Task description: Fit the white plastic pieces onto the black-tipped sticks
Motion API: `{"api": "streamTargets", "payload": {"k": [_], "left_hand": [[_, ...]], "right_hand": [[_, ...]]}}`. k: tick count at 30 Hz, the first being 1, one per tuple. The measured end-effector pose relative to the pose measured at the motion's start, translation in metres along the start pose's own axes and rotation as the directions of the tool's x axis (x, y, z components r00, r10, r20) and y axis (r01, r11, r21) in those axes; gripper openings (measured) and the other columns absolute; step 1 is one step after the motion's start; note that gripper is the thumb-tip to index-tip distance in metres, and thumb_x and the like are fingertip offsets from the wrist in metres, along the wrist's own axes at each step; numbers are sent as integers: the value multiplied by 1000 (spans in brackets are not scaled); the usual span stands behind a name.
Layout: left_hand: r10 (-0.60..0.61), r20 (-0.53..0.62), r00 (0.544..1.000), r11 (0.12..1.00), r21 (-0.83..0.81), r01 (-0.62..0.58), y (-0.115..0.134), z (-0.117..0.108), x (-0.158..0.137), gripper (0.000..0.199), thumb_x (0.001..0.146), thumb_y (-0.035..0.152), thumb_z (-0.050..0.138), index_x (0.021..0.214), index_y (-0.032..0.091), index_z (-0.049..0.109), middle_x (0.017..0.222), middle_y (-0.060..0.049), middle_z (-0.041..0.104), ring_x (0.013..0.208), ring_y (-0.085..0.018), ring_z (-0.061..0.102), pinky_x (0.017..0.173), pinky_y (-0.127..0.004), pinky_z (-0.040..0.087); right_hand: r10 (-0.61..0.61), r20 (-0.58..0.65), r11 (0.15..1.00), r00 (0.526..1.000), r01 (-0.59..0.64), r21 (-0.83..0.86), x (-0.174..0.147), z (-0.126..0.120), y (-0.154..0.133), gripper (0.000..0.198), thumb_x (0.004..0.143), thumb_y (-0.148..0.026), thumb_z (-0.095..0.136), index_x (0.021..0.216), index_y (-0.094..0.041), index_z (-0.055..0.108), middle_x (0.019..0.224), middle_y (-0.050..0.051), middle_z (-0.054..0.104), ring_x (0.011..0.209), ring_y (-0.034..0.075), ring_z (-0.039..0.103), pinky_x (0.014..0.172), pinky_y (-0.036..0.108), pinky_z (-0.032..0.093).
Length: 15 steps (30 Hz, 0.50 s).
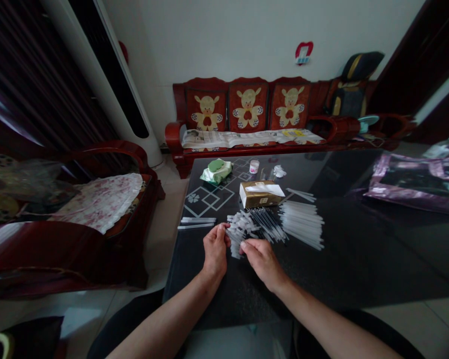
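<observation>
My left hand (215, 250) is closed in a pinch at the left side of a pile of short whitish pieces (240, 222). Opposite it, my right hand (262, 260) is also pinched, thumb towards the pile's near edge. Whatever lies between the fingers of either hand is too small to make out. Right of the pile is a bundle of thin dark sticks with pale parts (268, 224), and beyond it a fanned stack of long whitish tubes (302, 224). Several similar loose tubes (197, 226) rest left of my left hand, near the table's edge.
Behind the piles stands a gold tissue box (262, 200) on the dark glossy table (344, 269). Farther back are a green wipes pack (216, 172), a small cup (254, 166) and a crumpled tissue (279, 171). A shiny purple bag (415, 182) lies at the right.
</observation>
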State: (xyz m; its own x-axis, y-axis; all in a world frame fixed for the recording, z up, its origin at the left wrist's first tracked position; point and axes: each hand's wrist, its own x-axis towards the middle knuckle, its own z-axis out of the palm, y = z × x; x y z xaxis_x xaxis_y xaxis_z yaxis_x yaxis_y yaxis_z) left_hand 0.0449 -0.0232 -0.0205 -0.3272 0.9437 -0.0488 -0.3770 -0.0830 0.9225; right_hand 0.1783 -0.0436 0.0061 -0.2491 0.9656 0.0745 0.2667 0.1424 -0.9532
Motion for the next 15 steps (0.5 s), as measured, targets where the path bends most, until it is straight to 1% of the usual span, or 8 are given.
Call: {"api": "streamTargets", "payload": {"k": [3,5,7,9,11,13,14,15], "left_hand": [[0,5,1000,1000,7,0,0,0,-2,39,80,48,60,86,11,65,49,6,44,46,-7,38,47,-20,29],[-2,9,1000,1000,11,1,-1,1,-2,39,79,49,60,87,11,65,49,6,44,45,-6,38,47,-20,29],[-9,14,1000,1000,17,9,-1,1,-2,39,79,49,60,86,11,65,49,6,43,45,-6,38,46,-19,29],[-14,36,999,999,38,13,-1,-1,1,39,80,49,59,86,12,65,50,6,44,45,-6,38,46,-19,30],[-30,94,995,996,92,21,2,-4,7,37,81,48,57,85,12,65,51,5,45,46,-7,40,46,-19,31],[-57,188,980,978,208,17,10,-10,14,34,84,45,54,85,13,66,54,3,50,48,-9,45,48,-20,36],[-58,244,968,956,293,-17,15,-14,17,32,84,43,54,86,13,67,58,1,55,51,-11,50,50,-21,40],[-40,302,952,917,390,-85,21,-17,20,29,84,40,54,87,14,68,64,-2,60,57,-13,55,55,-23,43]], "right_hand": [[162,18,965,987,-163,207,-3,6,1,34,85,-41,48,65,-15,57,43,-7,32,37,6,27,39,21,20],[263,64,905,963,-269,328,-4,10,1,32,83,-43,49,68,-15,56,40,-9,29,33,5,22,35,21,15],[319,105,856,942,-334,394,-4,11,2,32,82,-45,50,69,-16,55,40,-10,28,31,5,19,33,20,12],[306,110,863,946,-325,387,-2,7,3,33,82,-46,51,71,-15,55,40,-10,28,31,4,19,32,19,12],[254,119,907,960,-279,316,2,-2,5,35,82,-47,51,72,-14,58,41,-10,30,32,3,20,33,19,14],[230,165,940,959,-262,218,8,-15,9,37,83,-47,51,73,-13,60,41,-10,31,32,3,22,33,18,15],[236,188,948,953,-268,170,11,-22,11,37,84,-47,51,74,-13,61,41,-9,31,32,4,22,34,19,15],[246,204,954,947,-275,124,13,-29,13,37,84,-47,51,74,-13,62,42,-9,32,32,4,22,34,19,15]]}}
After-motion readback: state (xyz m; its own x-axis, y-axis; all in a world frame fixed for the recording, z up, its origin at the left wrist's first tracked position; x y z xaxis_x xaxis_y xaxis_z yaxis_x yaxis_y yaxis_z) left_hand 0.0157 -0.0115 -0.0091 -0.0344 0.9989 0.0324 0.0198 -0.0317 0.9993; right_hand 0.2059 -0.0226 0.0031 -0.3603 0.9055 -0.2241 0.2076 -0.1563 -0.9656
